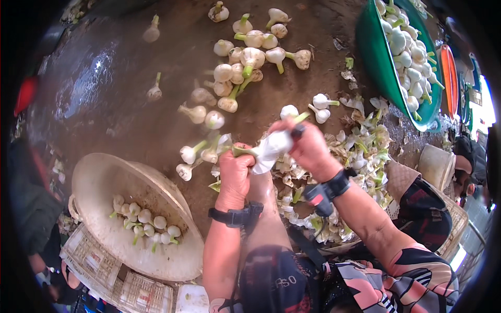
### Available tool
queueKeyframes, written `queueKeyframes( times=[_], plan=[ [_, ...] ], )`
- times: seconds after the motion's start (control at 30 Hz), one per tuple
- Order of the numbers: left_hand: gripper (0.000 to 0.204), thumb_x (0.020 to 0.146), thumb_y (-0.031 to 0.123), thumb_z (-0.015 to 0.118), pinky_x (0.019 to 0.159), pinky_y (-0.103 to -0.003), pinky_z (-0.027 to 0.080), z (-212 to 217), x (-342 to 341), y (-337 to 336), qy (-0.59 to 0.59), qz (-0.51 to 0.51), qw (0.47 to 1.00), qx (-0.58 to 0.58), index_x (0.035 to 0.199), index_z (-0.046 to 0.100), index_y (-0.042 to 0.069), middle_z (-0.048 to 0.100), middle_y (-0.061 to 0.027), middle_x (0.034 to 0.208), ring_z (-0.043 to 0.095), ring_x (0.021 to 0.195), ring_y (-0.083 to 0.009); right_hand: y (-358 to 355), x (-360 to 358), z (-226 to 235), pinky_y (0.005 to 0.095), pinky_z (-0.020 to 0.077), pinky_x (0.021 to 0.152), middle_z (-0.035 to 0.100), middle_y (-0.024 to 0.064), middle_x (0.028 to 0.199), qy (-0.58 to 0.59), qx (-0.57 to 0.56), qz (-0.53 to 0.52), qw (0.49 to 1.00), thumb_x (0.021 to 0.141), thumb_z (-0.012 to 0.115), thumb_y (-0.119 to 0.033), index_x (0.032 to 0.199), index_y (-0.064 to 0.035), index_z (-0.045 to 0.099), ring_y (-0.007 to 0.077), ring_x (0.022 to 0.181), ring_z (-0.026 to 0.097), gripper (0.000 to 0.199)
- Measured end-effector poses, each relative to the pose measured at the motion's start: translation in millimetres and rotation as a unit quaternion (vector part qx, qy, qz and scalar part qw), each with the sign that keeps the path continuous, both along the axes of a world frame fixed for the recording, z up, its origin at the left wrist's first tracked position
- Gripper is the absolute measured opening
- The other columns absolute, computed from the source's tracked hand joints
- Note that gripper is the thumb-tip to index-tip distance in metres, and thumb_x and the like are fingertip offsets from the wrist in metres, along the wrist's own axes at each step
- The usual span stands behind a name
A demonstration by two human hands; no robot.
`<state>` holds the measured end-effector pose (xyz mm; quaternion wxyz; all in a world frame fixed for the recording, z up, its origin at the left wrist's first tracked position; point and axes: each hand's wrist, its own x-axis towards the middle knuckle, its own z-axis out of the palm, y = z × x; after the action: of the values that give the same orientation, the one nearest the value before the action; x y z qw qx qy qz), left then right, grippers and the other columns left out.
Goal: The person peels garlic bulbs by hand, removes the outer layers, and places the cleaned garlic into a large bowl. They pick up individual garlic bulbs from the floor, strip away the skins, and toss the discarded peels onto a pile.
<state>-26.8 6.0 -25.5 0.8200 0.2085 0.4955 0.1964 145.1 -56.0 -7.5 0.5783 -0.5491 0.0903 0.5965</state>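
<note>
My left hand (235, 175) is closed on the green stem of a garlic bulb (271, 146), whose white outer skin hangs loose and is smeared by motion. Close against the bulb's far end is my right hand (309, 148), its fingers curled round a small dark-ended tool (298, 131); most of that tool is hidden in the fist. Just beyond the hands lies another garlic bulb (288, 111) with a cut stem. Several stemmed garlic bulbs (252, 57) are scattered on the wet brown floor, some loose ones (189, 153) beside my left hand.
A pale wide basin (172, 203) at the left holds several trimmed bulbs and rests by plastic crates (143, 292). Peeled skins and leaves (360, 172) pile up under my right arm. At the far right stands a green tub (371, 57) full of garlic. Another person (39, 208) is at the left edge.
</note>
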Motion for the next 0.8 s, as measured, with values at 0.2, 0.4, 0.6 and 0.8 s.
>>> queueKeyframes(
  times=[0.2,0.4,0.6,0.8],
  plan=[
    [0.032,0.081,0.004,0.064,0.082,-0.025,0.049,5,-1,-8,0.056,-0.308,0.899,0.308,0.112,0.064,-0.004,0.067,-0.0114,0.105,0.062,0.092,-0.0146,-6,57,15,0.0474,0.046,0.096,0.052,0.0181,0.131,0.062,0.143,0.006,0.988,0.097,0.05,-0.032,0.102,-0.0015,0.063,0.0316,0.12,0.051,0.034],
    [0.024,0.083,0.016,0.072,0.067,-0.02,0.048,46,35,8,0.077,-0.204,0.95,0.224,0.097,0.07,-0.003,0.069,-0.0039,0.081,0.06,0.072,-0.0073,6,20,37,0.0286,0.0497,0.08,0.066,0.0081,0.102,-0.228,0.146,0.232,0.934,0.095,0.055,-0.034,0.11,0.0012,0.066,0.015,0.089,0.062,0.04],
    [0.015,0.083,0.011,0.07,0.059,-0.021,0.046,37,29,2,0.067,-0.219,0.949,0.215,0.085,0.071,-0.003,0.066,-0.0017,0.069,0.056,0.062,-0.005,0,6,28,0.0252,0.0472,0.07,0.066,0.0041,0.085,-0.275,0.093,0.248,0.924,0.092,0.062,-0.03,0.098,0.0009,0.07,0.01,0.078,0.059,0.033],
    [0.01,0.08,0.007,0.066,0.054,-0.023,0.046,32,29,-9,0.124,-0.192,0.925,0.303,0.078,0.068,-0.003,0.065,-0.0026,0.065,0.057,0.058,-0.0067,8,5,35,0.0292,0.0485,0.085,0.068,0.0109,0.1,-0.303,0.079,0.319,0.894,0.096,0.055,-0.032,0.103,0.0038,0.068,0.0136,0.092,0.062,0.038]
  ],
)
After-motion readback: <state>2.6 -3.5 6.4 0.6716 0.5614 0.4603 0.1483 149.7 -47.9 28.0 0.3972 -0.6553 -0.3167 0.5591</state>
